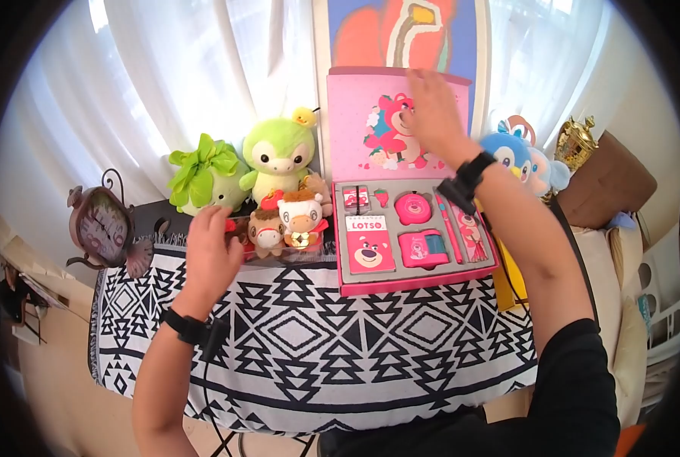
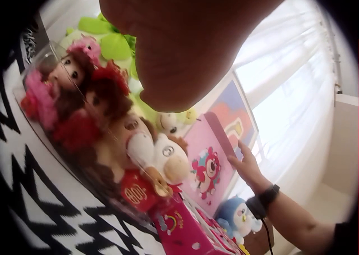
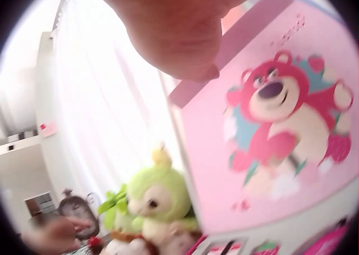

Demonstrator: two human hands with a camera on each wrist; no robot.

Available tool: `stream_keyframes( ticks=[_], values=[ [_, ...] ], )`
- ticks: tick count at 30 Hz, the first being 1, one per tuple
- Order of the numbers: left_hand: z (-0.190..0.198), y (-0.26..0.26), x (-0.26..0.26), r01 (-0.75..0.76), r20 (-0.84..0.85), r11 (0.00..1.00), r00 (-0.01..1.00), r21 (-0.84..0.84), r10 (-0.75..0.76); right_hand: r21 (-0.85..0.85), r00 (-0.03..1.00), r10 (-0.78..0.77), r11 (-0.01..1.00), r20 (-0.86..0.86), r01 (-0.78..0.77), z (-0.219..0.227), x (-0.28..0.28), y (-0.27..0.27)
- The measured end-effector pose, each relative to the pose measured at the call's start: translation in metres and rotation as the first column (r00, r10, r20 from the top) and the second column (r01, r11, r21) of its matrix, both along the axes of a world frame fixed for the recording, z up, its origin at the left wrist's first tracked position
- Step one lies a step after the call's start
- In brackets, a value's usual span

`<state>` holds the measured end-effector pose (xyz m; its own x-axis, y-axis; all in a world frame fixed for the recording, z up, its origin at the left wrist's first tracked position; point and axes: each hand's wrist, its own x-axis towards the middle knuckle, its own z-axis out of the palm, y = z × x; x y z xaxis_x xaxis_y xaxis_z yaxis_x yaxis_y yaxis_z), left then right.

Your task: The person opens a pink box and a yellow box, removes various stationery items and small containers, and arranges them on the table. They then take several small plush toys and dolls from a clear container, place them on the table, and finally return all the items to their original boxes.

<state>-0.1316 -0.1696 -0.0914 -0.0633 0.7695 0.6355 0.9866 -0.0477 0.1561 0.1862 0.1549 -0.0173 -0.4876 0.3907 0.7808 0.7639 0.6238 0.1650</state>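
Observation:
An upright pink lid (image 1: pixel 347 122) with a bear picture rises behind a gift box (image 1: pixel 363 288). My right hand (image 1: pixel 434 114) is at the lid's top edge with fingers extended; in the right wrist view the thumb side of the right hand (image 3: pixel 179 36) overlaps the lid's flap (image 3: pixel 247 41). Whether it grips the flap is unclear. My left hand (image 1: pixel 212 255) is held over the left end of a clear bin of dolls, fingers loosely spread. In the left wrist view the left hand (image 2: pixel 179 41) hides its own fingertips above the dolls (image 2: pixel 70 72).
Green plush toys (image 1: pixel 279 145) sit behind the bin, and a bird plush (image 1: pixel 507 152) is right of the lid. An ornate clock (image 1: pixel 100 228) stands at the left. Patterned cloth (image 1: pixel 294 327) covers the front. A gold ornament (image 1: pixel 578 143) is at the back right.

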Motion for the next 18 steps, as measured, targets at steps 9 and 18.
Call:
stream_keyframes(
  ticks=[9, 18],
  values=[
    [0.008, 0.023, 0.101, 0.289, -0.039, 0.952, 0.955, -0.096, -0.294, -0.224, 0.99, -0.102, 0.967, 0.102, 0.123, 0.054, 0.06, 0.007],
    [0.002, 0.019, 0.151, 0.318, 0.509, 0.928, 0.842, -0.195, -0.182, -0.119, 0.928, 0.352, 0.934, 0.123, -0.338, 0.021, 0.157, -0.153]
  ],
)
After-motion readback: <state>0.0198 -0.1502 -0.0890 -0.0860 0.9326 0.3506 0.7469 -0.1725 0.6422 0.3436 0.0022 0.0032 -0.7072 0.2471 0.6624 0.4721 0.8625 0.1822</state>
